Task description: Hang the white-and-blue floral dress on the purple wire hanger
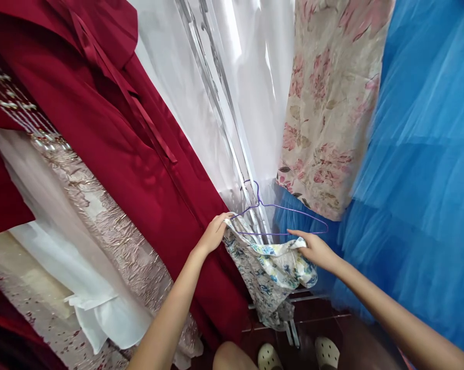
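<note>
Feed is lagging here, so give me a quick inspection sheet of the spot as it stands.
Surface: dark red floor, with a metal rack foot on it.
Job's things: blue-flowered garment draped on purple wire hanger.
Clutter: nothing seen.
Grippers: left hand pinches the garment's edge; right hand grips its other side.
Cables: nothing seen.
Surroundings: red dress, white sheer fabric, pink floral dress, blue tulle, white clogs.
</note>
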{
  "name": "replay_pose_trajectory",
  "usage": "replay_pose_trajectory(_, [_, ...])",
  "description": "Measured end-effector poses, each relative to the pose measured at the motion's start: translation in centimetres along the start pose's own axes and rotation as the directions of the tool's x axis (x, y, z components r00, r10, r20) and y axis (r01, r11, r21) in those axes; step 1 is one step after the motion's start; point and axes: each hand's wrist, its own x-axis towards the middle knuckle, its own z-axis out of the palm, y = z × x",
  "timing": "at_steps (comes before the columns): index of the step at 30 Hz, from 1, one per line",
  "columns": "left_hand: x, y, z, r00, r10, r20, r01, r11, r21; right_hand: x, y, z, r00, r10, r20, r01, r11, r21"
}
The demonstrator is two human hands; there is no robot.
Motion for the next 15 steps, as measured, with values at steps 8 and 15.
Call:
replay_pose_trajectory(8, [1.8, -0.3, 3.5, 0.991, -0.069, -0.113, 0.055, 0.991, -0.123, -2.4, -2.6, -1.2, 0.999, 0.007, 0.039, -0.005, 0.997, -0.071])
replay_pose_trajectory(15, [0.6, -2.0, 5.2, 0.988, -0.065, -0.140, 0.066, 0.998, 0.008, -4.8, -3.2, -2.3, 0.997, -0.024, -0.074, 0.015, 0.992, -0.126])
